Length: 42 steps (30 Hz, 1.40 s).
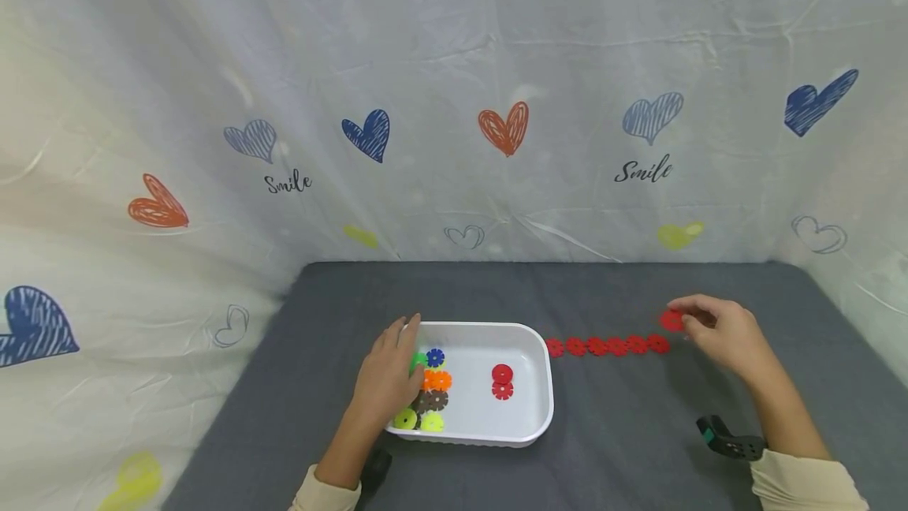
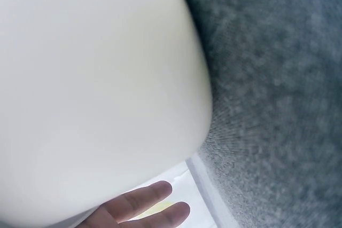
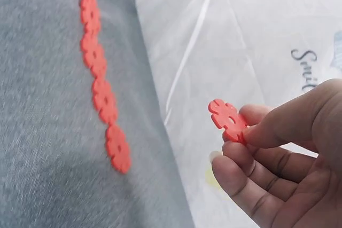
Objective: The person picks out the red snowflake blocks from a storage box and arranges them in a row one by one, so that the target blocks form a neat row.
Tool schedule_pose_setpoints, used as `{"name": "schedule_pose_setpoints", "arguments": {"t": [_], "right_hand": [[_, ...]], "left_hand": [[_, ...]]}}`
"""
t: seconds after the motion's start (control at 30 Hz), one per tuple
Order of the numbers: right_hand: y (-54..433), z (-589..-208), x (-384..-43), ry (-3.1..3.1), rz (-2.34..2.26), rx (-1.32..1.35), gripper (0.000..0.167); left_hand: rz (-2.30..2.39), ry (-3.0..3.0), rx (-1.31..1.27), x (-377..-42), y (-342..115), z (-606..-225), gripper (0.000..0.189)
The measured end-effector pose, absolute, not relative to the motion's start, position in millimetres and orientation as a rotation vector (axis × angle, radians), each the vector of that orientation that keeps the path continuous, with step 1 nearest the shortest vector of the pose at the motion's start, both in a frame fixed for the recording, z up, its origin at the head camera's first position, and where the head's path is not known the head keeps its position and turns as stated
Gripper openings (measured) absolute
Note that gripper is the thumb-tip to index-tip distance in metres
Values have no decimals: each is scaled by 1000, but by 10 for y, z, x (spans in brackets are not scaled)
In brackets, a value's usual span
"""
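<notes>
Right hand (image 1: pixel 727 333) pinches a red disc (image 1: pixel 671 321) by its edge near the right end of the red row (image 1: pixel 617 346), seemingly leaving most of it clear, while the left hand (image 1: pixel 386 375), fingers fairly straight, rests against the white tray (image 1: pixel 471 361), perhaps steadying it.

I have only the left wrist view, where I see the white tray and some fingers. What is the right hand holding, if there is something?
Observer: The right hand pinches a red disc.
Operator: Thank you. Are there other discs of this colour outside the tray?
Observer: Yes, a row of red discs lies on the table, to the right of the tray.
Operator: And inside the tray, is there also some red?
Observer: Yes, two red discs lie in its right part.
</notes>
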State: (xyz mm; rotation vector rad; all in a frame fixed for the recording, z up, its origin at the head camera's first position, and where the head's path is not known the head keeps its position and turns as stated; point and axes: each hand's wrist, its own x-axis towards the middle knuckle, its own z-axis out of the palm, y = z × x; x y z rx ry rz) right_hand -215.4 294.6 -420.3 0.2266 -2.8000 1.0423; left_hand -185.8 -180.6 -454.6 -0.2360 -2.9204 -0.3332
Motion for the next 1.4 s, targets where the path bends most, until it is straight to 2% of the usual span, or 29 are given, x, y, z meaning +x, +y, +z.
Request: {"name": "schedule_pose_setpoints", "arguments": {"t": [0.57,0.83,1.13,1.4], "right_hand": [[3171,-4491,-2291,-2963,886,131,27],[3200,-4500,-2305,-3011,927,134,30],[3169,-4505,-2334,-2992,848,164,24],[2961,-4400,-2261,-2979,843,249,25]], "left_hand": [[-334,-2902,-253,-1862,-1799,-4527,78],[-346,-2894,-266,-1854,-1791,-4526,76],[-337,-2901,-256,-1851,-1798,-4525,77],[-334,-2894,-256,-1849,-1802,-4537,77]]}}
